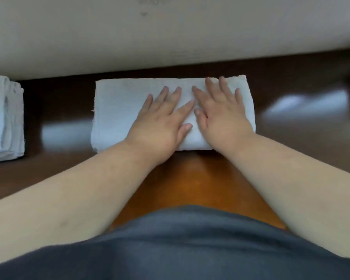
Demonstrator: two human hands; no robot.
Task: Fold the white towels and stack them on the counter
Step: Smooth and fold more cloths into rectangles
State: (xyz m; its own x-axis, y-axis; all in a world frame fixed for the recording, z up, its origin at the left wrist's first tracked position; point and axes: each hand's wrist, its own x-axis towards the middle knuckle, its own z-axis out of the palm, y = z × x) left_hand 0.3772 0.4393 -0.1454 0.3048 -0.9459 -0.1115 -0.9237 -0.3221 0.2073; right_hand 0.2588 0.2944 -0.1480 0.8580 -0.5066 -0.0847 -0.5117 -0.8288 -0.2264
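Observation:
A white towel [119, 110], folded into a rectangle, lies flat on the dark wooden counter [200, 182] close to the wall. My left hand [162, 122] presses on its middle with straight, spread fingers. My right hand [222, 116] lies flat beside it on the towel's right half, fingers straight, the two index fingers almost touching. A stack of folded white towels [2, 120] sits at the far left edge of the view, partly cut off.
A pale wall [170, 37] runs along the counter's back edge just behind the towel. Bare glossy wood shows between the towel and the stack, and to the right of the towel. My dark grey shirt [180, 249] fills the bottom of the view.

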